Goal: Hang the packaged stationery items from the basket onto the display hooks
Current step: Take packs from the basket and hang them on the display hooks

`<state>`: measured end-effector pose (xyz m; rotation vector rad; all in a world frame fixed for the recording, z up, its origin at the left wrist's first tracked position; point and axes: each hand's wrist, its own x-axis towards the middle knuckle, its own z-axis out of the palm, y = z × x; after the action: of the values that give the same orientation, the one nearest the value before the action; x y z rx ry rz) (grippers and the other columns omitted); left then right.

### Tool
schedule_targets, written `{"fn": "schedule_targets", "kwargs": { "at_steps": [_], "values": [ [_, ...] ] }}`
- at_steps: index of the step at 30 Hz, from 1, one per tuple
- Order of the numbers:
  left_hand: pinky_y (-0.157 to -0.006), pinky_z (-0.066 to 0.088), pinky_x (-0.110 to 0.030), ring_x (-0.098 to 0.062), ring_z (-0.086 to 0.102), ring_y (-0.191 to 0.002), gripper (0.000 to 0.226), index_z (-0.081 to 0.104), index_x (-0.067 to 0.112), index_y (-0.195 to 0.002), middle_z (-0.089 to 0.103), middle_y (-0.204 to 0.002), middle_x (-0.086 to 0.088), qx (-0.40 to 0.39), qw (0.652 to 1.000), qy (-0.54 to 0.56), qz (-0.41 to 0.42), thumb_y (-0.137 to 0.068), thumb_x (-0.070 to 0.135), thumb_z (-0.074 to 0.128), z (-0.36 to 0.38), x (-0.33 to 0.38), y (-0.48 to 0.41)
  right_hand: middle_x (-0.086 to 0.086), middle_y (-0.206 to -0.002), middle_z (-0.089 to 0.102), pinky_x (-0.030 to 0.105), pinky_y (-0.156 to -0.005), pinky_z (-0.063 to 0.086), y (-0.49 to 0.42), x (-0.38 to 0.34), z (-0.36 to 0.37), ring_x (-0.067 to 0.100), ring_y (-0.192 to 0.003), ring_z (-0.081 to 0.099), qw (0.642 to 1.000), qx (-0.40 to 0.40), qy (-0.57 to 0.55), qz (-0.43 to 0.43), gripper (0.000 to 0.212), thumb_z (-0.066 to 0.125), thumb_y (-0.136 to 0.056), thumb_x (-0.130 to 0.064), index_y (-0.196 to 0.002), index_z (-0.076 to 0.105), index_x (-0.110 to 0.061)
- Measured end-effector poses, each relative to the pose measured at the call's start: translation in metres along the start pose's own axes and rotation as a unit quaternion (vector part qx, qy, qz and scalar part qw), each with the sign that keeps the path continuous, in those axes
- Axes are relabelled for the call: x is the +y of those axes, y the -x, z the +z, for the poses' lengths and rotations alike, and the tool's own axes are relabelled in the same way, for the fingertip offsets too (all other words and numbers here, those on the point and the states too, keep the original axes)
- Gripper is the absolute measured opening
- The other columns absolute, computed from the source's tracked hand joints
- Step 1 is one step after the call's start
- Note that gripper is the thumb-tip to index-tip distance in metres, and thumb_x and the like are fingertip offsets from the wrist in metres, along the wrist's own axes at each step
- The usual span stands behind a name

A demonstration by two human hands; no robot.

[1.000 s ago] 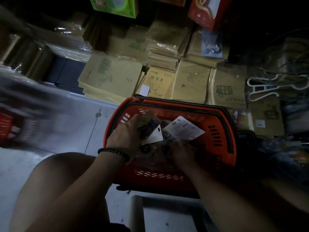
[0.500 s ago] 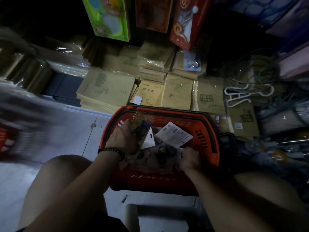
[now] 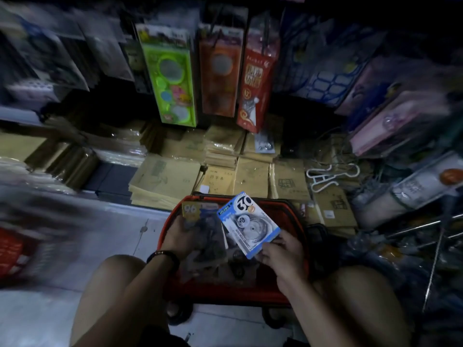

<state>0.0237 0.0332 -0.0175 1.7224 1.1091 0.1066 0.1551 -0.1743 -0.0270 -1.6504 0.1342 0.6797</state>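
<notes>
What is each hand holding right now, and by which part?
Right hand pinches the blue pack by its lower corner. Left hand grips a yellow-topped pack along its left side, over the basket.

**Shadow and blur**

The red shape (image 3: 11,249) at the left edge is smeared beyond naming. Inside the basket (image 3: 225,295), dark packets (image 3: 213,246) are indistinct. Fingers of the left hand (image 3: 179,232) vanish behind the yellow pack (image 3: 191,210). Small print on the blue pack (image 3: 246,221) is unreadable.

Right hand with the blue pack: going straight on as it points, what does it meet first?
Past the blue pack it holds, the right hand probably meets the basket at its far rim, then brown exercise books; depth is unclear.
</notes>
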Motion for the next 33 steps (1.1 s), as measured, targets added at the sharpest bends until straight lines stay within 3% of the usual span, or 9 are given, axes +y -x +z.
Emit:
{"fn": "schedule_targets", "kwargs": {
  "at_steps": [2,4,8,12,15,18,21,23,33],
  "values": [
    [-0.073,0.055,-0.018,0.001,0.065,-0.087,0.008,0.066,0.035,-0.099,0.071,-0.092,0.016,0.012,0.997,0.073,0.01,-0.096,0.034,0.074,-0.002,0.017,0.02,0.022,-0.1,0.073,0.036,-0.06,0.061,0.021,-0.018,0.002,0.033,-0.081,0.074,0.998,-0.025,-0.062,-0.019,0.031,0.063,-0.085,0.018,-0.104,0.074,-0.003],
    [-0.065,0.049,-0.011,-0.002,0.067,-0.087,0.008,0.064,0.027,-0.102,0.07,-0.093,0.014,0.047,0.987,0.151,0.003,-0.099,0.022,0.07,0.002,0.026,0.035,0.021,-0.102,0.075,0.038,-0.062,0.061,0.035,-0.031,0.004,0.033,-0.082,0.075,0.994,-0.05,-0.096,-0.033,0.032,0.063,-0.087,0.017,-0.109,0.074,-0.003],
    [-0.089,0.061,-0.051,-0.033,0.077,-0.1,0.009,0.07,0.021,-0.105,0.08,-0.106,-0.012,0.031,0.947,0.318,-0.01,-0.097,0.017,0.069,-0.003,0.055,0.061,0.025,-0.101,0.075,0.06,-0.079,0.06,0.062,-0.058,0.007,0.05,-0.096,0.072,0.99,-0.089,-0.096,-0.058,0.029,0.065,-0.087,0.016,-0.106,0.074,-0.004],
    [-0.098,0.058,-0.062,-0.036,0.075,-0.109,0.037,0.066,0.015,-0.126,0.078,-0.119,-0.012,0.0,0.932,0.358,0.063,-0.091,0.016,0.079,-0.015,0.095,0.078,0.024,-0.096,0.075,0.045,-0.07,0.064,0.083,-0.098,0.002,0.038,-0.083,0.076,0.988,-0.117,-0.054,-0.087,0.021,0.069,-0.087,0.013,-0.102,0.073,-0.001],
    [-0.099,0.057,-0.062,-0.037,0.074,-0.112,0.045,0.063,0.013,-0.128,0.078,-0.12,-0.011,0.013,0.929,0.353,0.114,-0.088,0.006,0.081,-0.027,0.122,0.086,0.013,-0.095,0.077,0.043,-0.073,0.062,0.091,-0.127,-0.005,0.033,-0.089,0.075,0.981,-0.101,0.043,-0.157,0.029,0.083,-0.083,-0.005,-0.107,0.072,-0.018],
    [-0.093,0.06,-0.061,-0.038,0.075,-0.109,0.045,0.06,0.011,-0.129,0.078,-0.119,-0.012,-0.001,0.918,0.363,0.158,-0.088,0.003,0.075,-0.037,0.158,0.101,-0.009,-0.12,0.058,0.035,-0.088,0.056,0.1,-0.164,-0.019,0.011,-0.109,0.06,0.907,0.008,0.249,-0.339,0.067,0.09,-0.072,-0.026,-0.127,0.053,-0.039],
    [-0.096,0.06,-0.059,-0.035,0.075,-0.11,0.042,0.06,0.011,-0.129,0.078,-0.119,-0.011,0.008,0.914,0.345,0.216,-0.091,-0.002,0.074,-0.043,0.2,0.109,-0.011,-0.126,0.04,0.032,-0.094,0.051,0.121,-0.214,-0.024,0.011,-0.118,0.048,0.815,0.017,0.3,-0.495,0.061,0.079,-0.077,-0.035,-0.131,0.052,-0.035],
    [-0.096,0.06,-0.056,-0.033,0.075,-0.111,0.042,0.061,0.012,-0.128,0.079,-0.118,-0.009,0.005,0.909,0.334,0.25,-0.092,-0.003,0.073,-0.047,0.233,0.116,-0.013,-0.128,0.039,0.032,-0.099,0.049,0.131,-0.244,-0.024,0.01,-0.121,0.048,0.782,-0.012,0.324,-0.533,0.056,0.07,-0.081,-0.044,-0.133,0.051,-0.035],
    [-0.094,0.061,-0.053,-0.03,0.076,-0.111,0.041,0.061,0.019,-0.13,0.078,-0.122,-0.008,-0.046,0.874,0.302,0.379,-0.093,0.006,0.075,-0.079,0.391,0.138,-0.023,-0.133,0.038,0.011,-0.091,0.039,0.14,-0.384,-0.049,0.001,-0.118,0.045,0.74,0.098,0.309,-0.589,0.066,0.072,-0.091,-0.042,-0.149,0.042,-0.047]
  ]
}}
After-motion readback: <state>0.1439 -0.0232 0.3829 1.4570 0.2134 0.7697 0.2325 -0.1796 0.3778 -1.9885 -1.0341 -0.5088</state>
